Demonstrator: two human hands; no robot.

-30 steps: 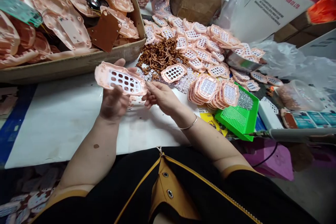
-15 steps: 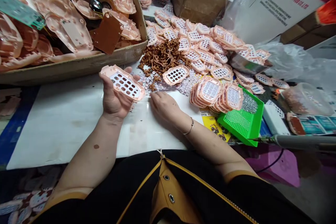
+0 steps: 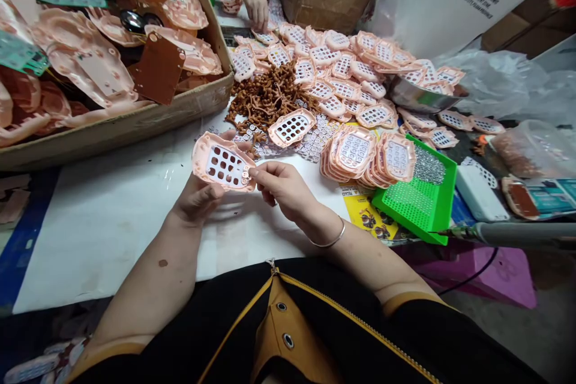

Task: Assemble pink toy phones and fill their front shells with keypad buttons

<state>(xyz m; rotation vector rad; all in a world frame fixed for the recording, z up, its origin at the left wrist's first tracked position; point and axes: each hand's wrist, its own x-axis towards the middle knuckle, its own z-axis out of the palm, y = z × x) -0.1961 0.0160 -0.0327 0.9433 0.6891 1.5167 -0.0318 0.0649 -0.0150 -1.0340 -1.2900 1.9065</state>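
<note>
My left hand (image 3: 198, 195) is closed round a pink plastic shell (image 3: 225, 162), tilted toward me, with rows of holes in its white panel. At the shell's right end, the thumb and fingertips of my right hand (image 3: 281, 186) pinch a small clear button piece (image 3: 245, 174), partly hidden by the fingers. Beyond my hands, another pink shell (image 3: 292, 127) lies on scattered clear button pieces (image 3: 310, 147). Behind it is a heap of small brown parts (image 3: 270, 96).
A cardboard box (image 3: 193, 99) of pink shells and circuit boards stands left. Stacked shells (image 3: 348, 153) and a green tray (image 3: 416, 210) with metal bits are right. Many shells (image 3: 346, 66) are piled behind. Another person's hand (image 3: 254, 3) reaches in at the back.
My right hand has moved from the scattered button pieces to the shell's right end. My left hand has turned the shell and brought it nearer. The other person's hand has moved onto the pile.
</note>
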